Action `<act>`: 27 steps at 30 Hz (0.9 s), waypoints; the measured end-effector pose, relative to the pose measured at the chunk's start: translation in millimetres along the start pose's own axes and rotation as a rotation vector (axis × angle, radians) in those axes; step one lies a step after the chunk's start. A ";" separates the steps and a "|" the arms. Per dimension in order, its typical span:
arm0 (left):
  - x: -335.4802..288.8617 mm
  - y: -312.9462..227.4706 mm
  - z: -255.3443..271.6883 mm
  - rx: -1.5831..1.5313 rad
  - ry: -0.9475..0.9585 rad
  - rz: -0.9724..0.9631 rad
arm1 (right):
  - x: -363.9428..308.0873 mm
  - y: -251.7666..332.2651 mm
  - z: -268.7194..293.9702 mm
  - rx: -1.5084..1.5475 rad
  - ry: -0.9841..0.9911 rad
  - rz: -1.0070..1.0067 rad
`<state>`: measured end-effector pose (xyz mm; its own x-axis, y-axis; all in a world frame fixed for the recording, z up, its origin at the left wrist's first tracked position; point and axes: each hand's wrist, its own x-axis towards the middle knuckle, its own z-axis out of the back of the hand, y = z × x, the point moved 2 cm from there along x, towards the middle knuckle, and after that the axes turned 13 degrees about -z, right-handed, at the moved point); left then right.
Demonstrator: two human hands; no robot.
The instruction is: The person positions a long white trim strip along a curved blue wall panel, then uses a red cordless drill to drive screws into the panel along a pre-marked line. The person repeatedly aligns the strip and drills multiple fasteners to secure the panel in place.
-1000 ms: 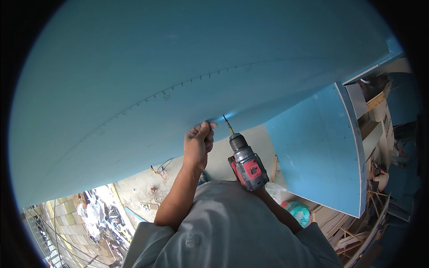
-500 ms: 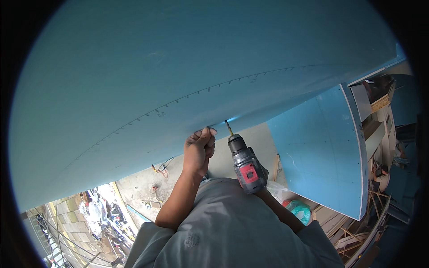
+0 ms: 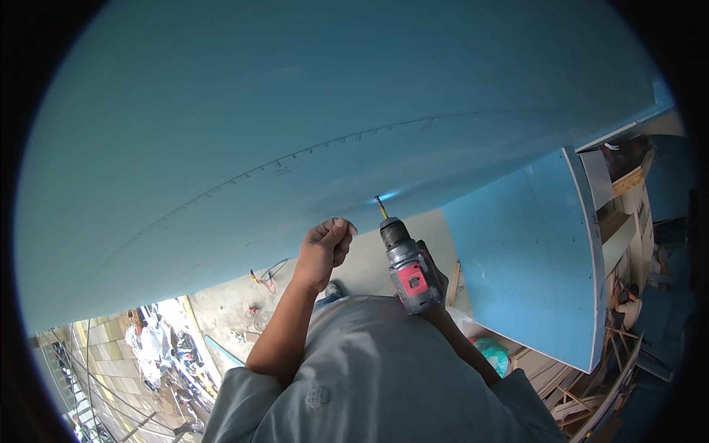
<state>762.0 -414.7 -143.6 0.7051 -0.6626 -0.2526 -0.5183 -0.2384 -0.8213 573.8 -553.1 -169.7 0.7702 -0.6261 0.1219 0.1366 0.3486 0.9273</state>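
A large blue board [image 3: 354, 81] spans the upper view, with a pencilled curve and short tick marks on it. My right hand [image 3: 438, 286], mostly hidden behind the tool, grips a grey and black cordless drill [image 3: 410, 272] with a red patch. The drill's long bit [image 3: 382, 207] points at the board, and a bright light spot shows beside its tip. Whether the tip touches the board I cannot tell. Left of the bit, my left hand [image 3: 325, 247] is closed, thumb pressed to the fingers, close to the board. Anything pinched there is too small to make out.
A second blue board [image 3: 528, 251] stands to the right. Thin wires [image 3: 267, 277] stick out at the lower left of the grey surface. White bags and debris [image 3: 151, 343] lie at far left, a green bag [image 3: 492, 356] at lower right. Another person [image 3: 629, 306] is at far right.
My left hand has drawn slightly down and left. The drill has shifted a little to the right, its tip still at the light spot. The view has tilted slightly.
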 end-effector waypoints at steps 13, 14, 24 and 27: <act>-54.7 46.4 35.8 0.141 0.035 0.239 | 5.4 12.1 3.6 -0.048 -0.019 0.008; -58.6 46.0 36.3 0.159 0.025 0.230 | 4.8 7.0 -0.7 -0.032 -0.028 0.002; -102.4 60.6 8.4 -0.154 -0.158 0.006 | -16.2 18.6 15.6 0.160 0.149 -0.054; -101.7 54.4 -9.2 -0.330 -0.283 -0.082 | -58.2 24.3 20.0 0.262 0.282 -0.014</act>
<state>657.6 -366.9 -157.9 0.8310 -0.4230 -0.3613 -0.5499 -0.5260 -0.6488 519.9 -522.2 -147.2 0.9153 -0.4007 0.0403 0.0124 0.1281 0.9917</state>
